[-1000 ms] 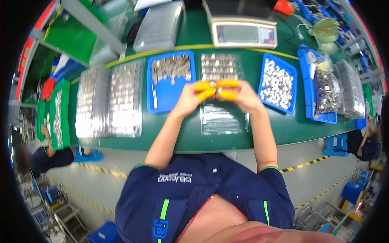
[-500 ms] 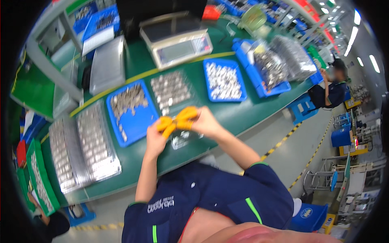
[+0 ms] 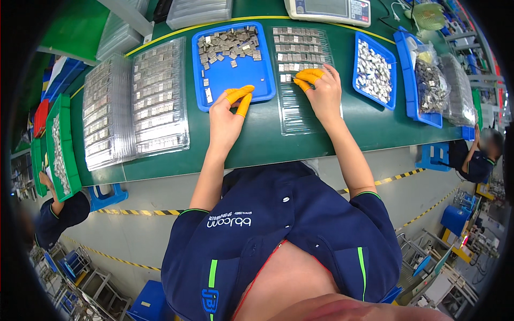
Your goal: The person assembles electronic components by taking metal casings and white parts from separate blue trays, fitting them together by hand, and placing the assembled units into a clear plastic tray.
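My left hand (image 3: pixel 227 115), with yellow finger cots, is over the near edge of a blue tray (image 3: pixel 235 80) that holds a heap of small grey metal pieces (image 3: pixel 227 43). Its thumb and index tips come together; anything between them is too small to make out. My right hand (image 3: pixel 325 99), in the same yellow cots, reaches onto a clear plastic blister tray (image 3: pixel 297 115). Rows of metal pieces (image 3: pixel 297 48) fill its far part. The right fingertips are pinched beside the nearest partly filled row, hiding whatever they hold.
Left of me lie stacked filled blister trays (image 3: pixel 160 91) and a green bin (image 3: pixel 63 144). To the right are a blue tray of white pieces (image 3: pixel 375 72) and a blue bin with bagged parts (image 3: pixel 428 85). Behind stands a scale (image 3: pixel 329 10). Co-workers sit at both sides.
My hands were together near the table's front, touching at the yellow cots. They have parted, left to the blue tray, right to the blister tray. The view has also turned and shifted.
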Tool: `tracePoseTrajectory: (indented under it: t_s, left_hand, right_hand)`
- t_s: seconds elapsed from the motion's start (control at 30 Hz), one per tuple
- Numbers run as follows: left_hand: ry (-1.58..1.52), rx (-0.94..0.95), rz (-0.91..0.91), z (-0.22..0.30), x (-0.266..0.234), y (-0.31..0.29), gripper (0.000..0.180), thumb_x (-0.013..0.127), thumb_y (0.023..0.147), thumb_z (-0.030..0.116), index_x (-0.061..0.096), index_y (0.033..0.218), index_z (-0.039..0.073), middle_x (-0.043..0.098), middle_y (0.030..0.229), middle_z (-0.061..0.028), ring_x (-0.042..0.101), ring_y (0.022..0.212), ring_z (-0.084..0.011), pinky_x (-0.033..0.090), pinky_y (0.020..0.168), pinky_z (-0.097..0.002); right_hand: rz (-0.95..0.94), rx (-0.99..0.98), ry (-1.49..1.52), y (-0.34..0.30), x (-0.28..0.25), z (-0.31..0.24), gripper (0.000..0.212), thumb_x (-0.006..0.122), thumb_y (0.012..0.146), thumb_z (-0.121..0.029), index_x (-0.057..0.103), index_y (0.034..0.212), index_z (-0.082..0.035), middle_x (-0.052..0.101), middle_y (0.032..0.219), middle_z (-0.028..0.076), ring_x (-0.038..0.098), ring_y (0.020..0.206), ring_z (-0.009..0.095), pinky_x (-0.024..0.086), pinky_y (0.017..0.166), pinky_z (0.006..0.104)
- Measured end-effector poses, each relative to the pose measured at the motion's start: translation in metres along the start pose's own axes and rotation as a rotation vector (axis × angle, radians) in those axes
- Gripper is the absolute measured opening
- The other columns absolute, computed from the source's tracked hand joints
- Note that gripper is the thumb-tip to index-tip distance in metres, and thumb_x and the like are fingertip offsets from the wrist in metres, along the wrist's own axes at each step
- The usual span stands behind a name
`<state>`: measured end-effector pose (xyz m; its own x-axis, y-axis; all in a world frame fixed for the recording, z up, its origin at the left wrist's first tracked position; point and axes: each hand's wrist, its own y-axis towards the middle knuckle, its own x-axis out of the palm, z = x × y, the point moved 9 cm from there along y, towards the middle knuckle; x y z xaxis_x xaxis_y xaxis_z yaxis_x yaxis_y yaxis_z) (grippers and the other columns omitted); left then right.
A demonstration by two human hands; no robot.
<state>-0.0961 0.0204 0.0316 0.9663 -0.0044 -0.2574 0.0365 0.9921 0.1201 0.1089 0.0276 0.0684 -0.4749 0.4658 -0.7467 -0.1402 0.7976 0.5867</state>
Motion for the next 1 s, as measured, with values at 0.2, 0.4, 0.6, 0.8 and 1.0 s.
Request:
tracePoseTrajectory:
  t_s: [0.2, 0.4, 0.6, 0.8, 1.0]
  left_hand:
    - [0.168, 0.051, 0.006, 0.015, -0.018, 0.014, 0.02, 0.06, 0.076, 0.003, 0.064, 0.095, 0.007, 0.06, 0.083, -0.0079, 0.056, 0.066, -0.0153, 0.045, 0.062, -0.0235]
    - [0.5, 0.1, 0.057, 0.003, -0.025, 0.06, 0.021, 0.064, 0.073, 0.012, 0.064, 0.093, 0.007, 0.059, 0.087, -0.0119, 0.058, 0.074, -0.0251, 0.046, 0.068, -0.0325]
    - [0.797, 0.117, 0.098, -0.006, -0.008, 0.083, 0.026, 0.067, 0.069, 0.018, 0.062, 0.09, 0.002, 0.058, 0.087, -0.0138, 0.055, 0.083, -0.029, 0.044, 0.074, -0.0355]
    - [0.787, 0.192, 0.11, -0.015, -0.002, 0.085, 0.023, 0.068, 0.068, 0.016, 0.062, 0.086, 0.004, 0.058, 0.084, -0.014, 0.055, 0.082, -0.0299, 0.044, 0.072, -0.0375]
    - [0.558, 0.255, 0.068, -0.019, 0.002, 0.086, 0.016, 0.064, 0.072, 0.007, 0.058, 0.087, 0.004, 0.058, 0.082, -0.0123, 0.059, 0.073, -0.0236, 0.047, 0.067, -0.0315]
  right_hand:
    - [0.005, -0.038, -0.056, 0.002, 0.008, 0.0, 0.01, 0.067, 0.062, -0.011, 0.068, 0.072, -0.011, 0.063, 0.077, 0.001, 0.056, 0.081, 0.016, 0.034, 0.092, 0.0363]
    - [-0.092, 0.037, 0.048, 0.002, 0.013, 0.011, 0.01, 0.066, 0.065, -0.01, 0.068, 0.075, -0.009, 0.063, 0.079, 0.003, 0.055, 0.084, 0.017, 0.033, 0.093, 0.0377]
    - [0.24, 0.039, -0.022, 0.003, -0.045, 0.039, 0.018, 0.07, 0.063, -0.011, 0.065, 0.081, -0.01, 0.06, 0.077, 0.005, 0.055, 0.08, 0.023, 0.037, 0.087, 0.0385]
    - [0.09, 0.545, -0.33, -0.025, -0.09, 0.153, 0.02, 0.066, 0.073, -0.02, 0.067, 0.088, -0.008, 0.063, 0.086, 0.015, 0.059, 0.08, 0.028, 0.045, 0.071, 0.0333]
    - [0.036, 0.563, -0.164, -0.04, -0.077, 0.207, 0.022, 0.067, 0.072, -0.021, 0.066, 0.091, -0.009, 0.063, 0.085, 0.016, 0.06, 0.079, 0.027, 0.045, 0.071, 0.0314]
